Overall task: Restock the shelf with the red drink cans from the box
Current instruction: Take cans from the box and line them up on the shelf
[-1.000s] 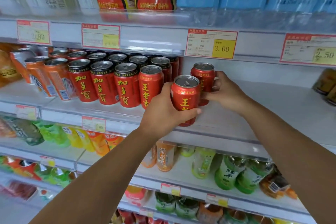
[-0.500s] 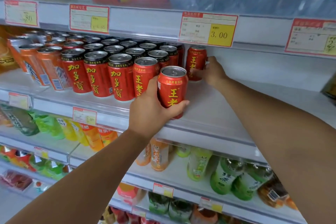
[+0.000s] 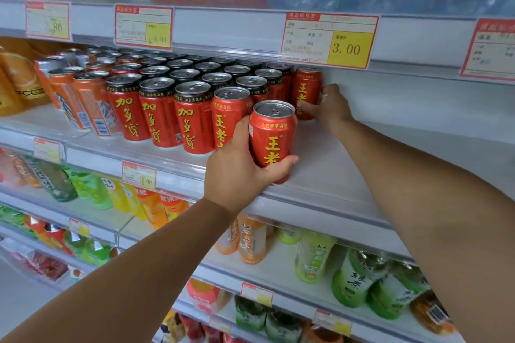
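My left hand is wrapped around a red drink can with yellow characters, held upright at the front lip of the white shelf, just right of the front row of red cans. My right hand reaches deep into the shelf and grips a second red can that stands at the back, right next to the last column of stocked cans. The box is not in view.
Orange cans and orange bottles stand left of the red rows. The shelf is bare to the right of my hands. A price-tag rail hangs overhead. Bottled teas and juices fill the lower shelves.
My right hand has pushed its can from the shelf front to the back row. My left hand has carried its can slightly forward and down toward the shelf's front edge.
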Demonstrator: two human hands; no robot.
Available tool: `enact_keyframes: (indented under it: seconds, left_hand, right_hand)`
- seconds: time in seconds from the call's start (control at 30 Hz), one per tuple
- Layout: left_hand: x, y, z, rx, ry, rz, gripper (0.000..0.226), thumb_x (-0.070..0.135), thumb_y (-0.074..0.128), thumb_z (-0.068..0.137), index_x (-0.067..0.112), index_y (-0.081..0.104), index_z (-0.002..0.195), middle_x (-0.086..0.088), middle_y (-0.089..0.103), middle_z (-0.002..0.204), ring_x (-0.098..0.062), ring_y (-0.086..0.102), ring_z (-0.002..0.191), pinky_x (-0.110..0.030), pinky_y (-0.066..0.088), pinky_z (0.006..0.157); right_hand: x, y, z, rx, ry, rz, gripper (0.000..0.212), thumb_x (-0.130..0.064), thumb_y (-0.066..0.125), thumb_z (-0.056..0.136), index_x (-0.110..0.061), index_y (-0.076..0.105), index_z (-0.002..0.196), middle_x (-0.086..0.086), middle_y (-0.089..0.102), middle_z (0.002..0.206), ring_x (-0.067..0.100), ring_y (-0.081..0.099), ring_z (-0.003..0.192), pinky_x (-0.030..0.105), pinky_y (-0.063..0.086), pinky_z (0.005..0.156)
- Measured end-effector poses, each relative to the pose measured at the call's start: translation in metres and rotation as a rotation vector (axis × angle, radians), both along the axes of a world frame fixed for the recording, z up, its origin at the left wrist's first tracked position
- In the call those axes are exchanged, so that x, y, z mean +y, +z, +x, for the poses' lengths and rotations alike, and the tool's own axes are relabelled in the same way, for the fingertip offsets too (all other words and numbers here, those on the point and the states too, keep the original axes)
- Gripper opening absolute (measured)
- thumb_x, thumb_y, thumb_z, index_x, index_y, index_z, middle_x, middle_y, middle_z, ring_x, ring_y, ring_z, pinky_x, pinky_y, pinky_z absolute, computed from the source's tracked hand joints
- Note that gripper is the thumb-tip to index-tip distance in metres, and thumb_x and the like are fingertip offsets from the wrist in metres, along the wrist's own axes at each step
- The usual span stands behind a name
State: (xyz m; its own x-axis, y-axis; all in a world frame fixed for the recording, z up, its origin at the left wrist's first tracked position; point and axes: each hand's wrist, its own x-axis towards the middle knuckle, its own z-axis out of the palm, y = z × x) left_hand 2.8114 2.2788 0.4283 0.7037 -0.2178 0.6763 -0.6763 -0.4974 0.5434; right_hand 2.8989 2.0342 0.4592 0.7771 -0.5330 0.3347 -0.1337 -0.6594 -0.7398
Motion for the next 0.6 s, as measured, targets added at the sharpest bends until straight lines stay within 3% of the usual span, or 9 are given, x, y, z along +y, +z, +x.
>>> enact_keyframes:
  seconds: [0.17, 0.3, 0.37, 0.47, 0.53, 0.6]
  left_hand:
    - [0.002, 0.004, -0.001, 0.028, -0.016, 0.025, 0.091, 0.077, 0.063, 0.062, 0.021, 0.044, 0.132, 0.004, 0.070, 0.098, -0.020, 0.068, 0.084, -0.025, 0.044, 0.066]
    - [0.006, 0.008, -0.004, 0.095, -0.061, 0.067, 0.083, 0.067, 0.071, 0.068, 0.025, 0.040, 0.133, 0.008, 0.067, 0.106, -0.016, 0.065, 0.092, -0.027, 0.044, 0.070]
    - [0.013, 0.012, -0.001, 0.193, -0.181, 0.071, 0.080, 0.065, 0.073, 0.068, 0.031, 0.039, 0.132, 0.014, 0.066, 0.107, -0.010, 0.065, 0.094, -0.032, 0.052, 0.078]
    - [0.029, 0.016, 0.009, 0.367, -0.420, 0.091, 0.078, 0.056, 0.071, 0.067, 0.034, 0.039, 0.135, 0.014, 0.065, 0.118, -0.005, 0.063, 0.107, -0.037, 0.052, 0.095]
    - [0.042, 0.014, 0.011, 0.353, -0.511, 0.115, 0.076, 0.043, 0.075, 0.074, 0.030, 0.041, 0.140, 0.010, 0.064, 0.125, -0.001, 0.060, 0.115, -0.030, 0.047, 0.103]
    - [0.057, 0.009, 0.011, 0.275, -0.494, 0.120, 0.067, 0.034, 0.079, 0.077, 0.026, 0.049, 0.137, 0.011, 0.065, 0.122, 0.004, 0.058, 0.112, -0.015, 0.044, 0.099]
  right_hand:
    - [0.006, 0.011, -0.022, 0.139, 0.015, 0.014, 0.080, -0.043, 0.074, 0.080, -0.008, 0.035, 0.141, 0.016, 0.049, 0.140, 0.031, 0.051, 0.125, 0.034, 0.043, 0.095]
    - [0.027, 0.030, -0.067, 0.223, 0.171, -0.044, 0.033, -0.036, 0.073, 0.083, -0.017, 0.064, 0.109, 0.007, 0.067, 0.111, 0.020, 0.062, 0.099, 0.029, 0.044, 0.083]
    - [0.041, 0.032, -0.096, 0.236, 0.269, -0.059, 0.024, -0.018, 0.067, 0.087, -0.021, 0.065, 0.110, 0.005, 0.068, 0.109, 0.018, 0.062, 0.099, 0.027, 0.045, 0.082]
    - [0.068, 0.027, -0.143, 0.231, 0.499, 0.122, 0.047, 0.002, 0.060, 0.086, -0.030, 0.051, 0.119, 0.001, 0.062, 0.114, 0.011, 0.060, 0.103, 0.015, 0.047, 0.081]
    - [0.086, 0.021, -0.161, 0.243, 0.599, 0.171, 0.063, -0.002, 0.067, 0.084, -0.039, 0.040, 0.126, -0.017, 0.056, 0.120, -0.006, 0.056, 0.107, 0.008, 0.043, 0.086]
    - [0.103, 0.016, -0.165, 0.204, 0.565, 0.181, 0.073, -0.016, 0.076, 0.081, -0.043, 0.031, 0.131, -0.031, 0.050, 0.118, -0.019, 0.050, 0.105, 0.004, 0.042, 0.086]
